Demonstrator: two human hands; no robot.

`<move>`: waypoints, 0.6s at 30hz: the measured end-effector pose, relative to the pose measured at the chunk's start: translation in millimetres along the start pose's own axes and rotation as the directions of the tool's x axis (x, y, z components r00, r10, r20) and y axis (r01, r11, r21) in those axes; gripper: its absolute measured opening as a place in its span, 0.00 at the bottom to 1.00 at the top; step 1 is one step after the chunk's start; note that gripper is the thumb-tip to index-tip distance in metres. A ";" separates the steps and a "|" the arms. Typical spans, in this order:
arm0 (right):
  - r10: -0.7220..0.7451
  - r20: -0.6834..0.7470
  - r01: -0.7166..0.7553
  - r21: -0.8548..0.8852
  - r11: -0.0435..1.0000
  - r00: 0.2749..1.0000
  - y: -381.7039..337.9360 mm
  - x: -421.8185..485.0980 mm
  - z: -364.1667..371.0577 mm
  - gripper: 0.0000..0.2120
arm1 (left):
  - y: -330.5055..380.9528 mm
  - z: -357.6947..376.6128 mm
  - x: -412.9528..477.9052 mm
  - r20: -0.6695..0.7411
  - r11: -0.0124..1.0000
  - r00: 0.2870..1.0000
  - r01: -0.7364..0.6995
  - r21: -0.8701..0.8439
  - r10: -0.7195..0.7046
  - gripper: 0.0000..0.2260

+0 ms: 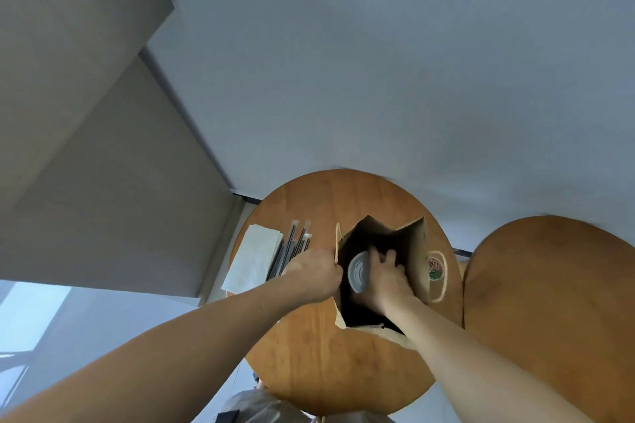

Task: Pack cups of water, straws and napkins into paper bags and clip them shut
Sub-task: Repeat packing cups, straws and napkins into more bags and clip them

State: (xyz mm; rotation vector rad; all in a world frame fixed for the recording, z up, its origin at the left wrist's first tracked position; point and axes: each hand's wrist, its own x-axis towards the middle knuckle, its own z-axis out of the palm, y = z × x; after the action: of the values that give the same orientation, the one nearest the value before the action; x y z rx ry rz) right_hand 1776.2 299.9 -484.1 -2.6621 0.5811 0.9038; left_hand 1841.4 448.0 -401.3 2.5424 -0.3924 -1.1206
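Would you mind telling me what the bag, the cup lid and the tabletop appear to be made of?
Bag: brown kraft paper, matte; it holds creased folds at the open mouth. Cup lid: probably plastic, grey-translucent, with a soft sheen and moulded rings. Tabletop: wood or wood veneer, smooth satin finish, with visible grain and plank seams.

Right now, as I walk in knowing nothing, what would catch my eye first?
The open paper bag standing on the round wooden table draws the eye, with the right hand reaching inside it and holding a lidded cup. The left hand grips the bag's left rim. Wrapped straws and white napkins lie on the table just left of the bag.
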 end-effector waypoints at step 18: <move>-0.087 0.025 0.090 -0.150 0.985 0.996 10.7 23.3 24.8 0.45 | -11.8 0.4 6.6 -0.072 0.994 0.997 -0.025 0.111 0.033 0.10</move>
State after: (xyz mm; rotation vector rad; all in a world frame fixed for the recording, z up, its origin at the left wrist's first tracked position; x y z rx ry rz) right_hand 1775.4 293.0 -519.1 -2.7853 0.4008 0.9819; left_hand 1846.8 456.2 -410.7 2.6552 -0.4829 -1.0182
